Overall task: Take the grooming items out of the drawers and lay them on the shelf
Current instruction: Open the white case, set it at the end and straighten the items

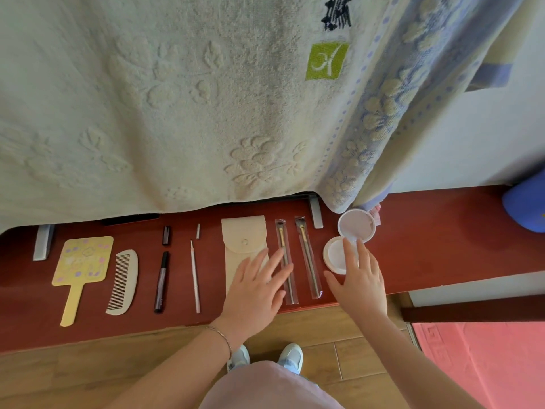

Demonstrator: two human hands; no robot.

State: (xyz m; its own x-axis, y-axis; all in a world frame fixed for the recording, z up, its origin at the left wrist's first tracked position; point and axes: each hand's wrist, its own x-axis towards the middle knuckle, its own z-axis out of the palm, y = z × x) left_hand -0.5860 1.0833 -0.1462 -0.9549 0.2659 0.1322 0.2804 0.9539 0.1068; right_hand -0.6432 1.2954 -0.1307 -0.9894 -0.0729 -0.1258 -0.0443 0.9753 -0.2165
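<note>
Grooming items lie in a row on the dark red shelf (427,240): a yellow hand mirror (81,265), a cream comb (124,280), a black pen-like liner (161,280) with its cap (166,235) apart, a thin pink stick (195,276), a cream pouch (243,243), two wrapped brushes (306,258), and an open round white compact (355,225). My left hand (255,290) hovers flat over the pouch's lower end and the left brush, fingers spread. My right hand (356,281) is spread over the compact's lower half, holding nothing.
Pale towels (177,98) hang from above and hide the back of the shelf. Grey metal brackets (43,242) stand on the shelf. A blue object (526,203) sits far right. Wooden floor and a pink mat (483,358) lie below.
</note>
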